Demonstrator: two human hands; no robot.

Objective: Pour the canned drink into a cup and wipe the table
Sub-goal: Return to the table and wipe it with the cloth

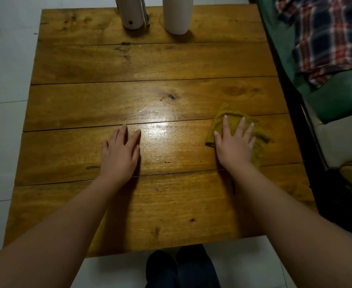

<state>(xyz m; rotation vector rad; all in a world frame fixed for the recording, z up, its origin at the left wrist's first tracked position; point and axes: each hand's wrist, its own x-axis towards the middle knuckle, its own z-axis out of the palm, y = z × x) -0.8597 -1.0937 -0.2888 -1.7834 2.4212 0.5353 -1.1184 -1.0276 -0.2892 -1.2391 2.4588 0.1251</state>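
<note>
Right hand (234,142) lies flat, fingers straight and spread, pressing down on a mustard-yellow cloth (236,119). Cloth is crumpled, sticks out past the fingertips and to the outer side of the hand, near the table's right edge.

Left hand (120,150) also flat, palm down on the bare wood table (150,63), fingers straight and loosely together, holding nothing. It sits well apart from the right hand, with a glossy glare patch on the boards between them, just past its fingertips.

Far ahead of both hands, at the table's far edge: two pale cylinders standing upright, tops cut off by the frame. The one ahead of the left hand (132,13) has a handle or strap down its side; the other (176,15) is plain, just beside it. Cannot tell which is can and which is cup.

Beyond the right hand, off the table: green bedding (341,94) with a plaid cloth (324,36) on it.
</note>
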